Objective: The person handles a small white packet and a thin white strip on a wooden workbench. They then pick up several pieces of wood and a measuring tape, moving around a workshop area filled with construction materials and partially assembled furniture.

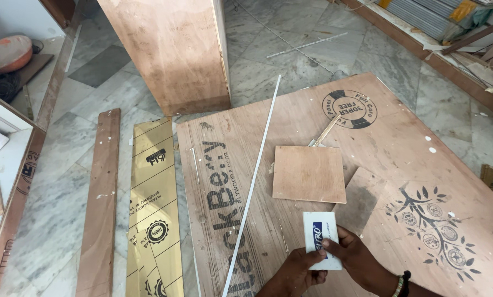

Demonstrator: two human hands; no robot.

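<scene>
- Both my hands hold a small white card [321, 237] with a blue mark, low in the view just in front of me.
- My left hand [293, 276] pinches its lower left edge, fingers curled shut on it.
- My right hand [359, 261] grips the right side, thumb across the face, closed on the card too.
- The card stands on its short end: its long axis runs away from me, tilted a touch to the right at the top.
- It is lifted off the plywood sheet [378, 165], I think; the angle makes that hard to judge.
- Just beyond the card lies a small square board [309, 174], flat and untouched.
- Left of my hands a thin white strip [254, 181] runs away from me across the sheet.
- Further left lie a gold panel [153, 209] and a wood plank [100, 203] on the floor.
- So far the card is only in hand; nothing is fixed or joined to the board.
</scene>
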